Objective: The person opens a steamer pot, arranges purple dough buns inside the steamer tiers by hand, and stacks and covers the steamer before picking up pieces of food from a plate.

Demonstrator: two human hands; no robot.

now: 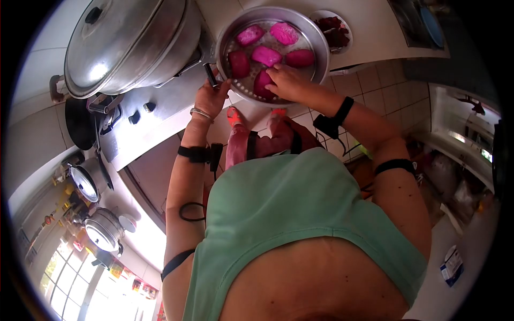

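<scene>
A round metal pan (pixel 325 45) with holes in its base holds several bright pink, rounded pieces, one of them (pixel 266 55) in the middle. My left hand (pixel 212 97) is closed at the pan's left edge, around a dark handle (pixel 210 75). Over the pan's near side reaches my right hand (pixel 287 83), its fingertips closed on the side of the nearest pink piece (pixel 262 84). The undersides of the pieces are hidden.
A large lidded metal pot (pixel 126 45) stands left of the pan. To the right, a white plate (pixel 348 38) bears dark red scraps. A black frying pan (pixel 80 123) and smaller pots (pixel 101 232) are at the left. A basin (pixel 431 27) sits at upper right.
</scene>
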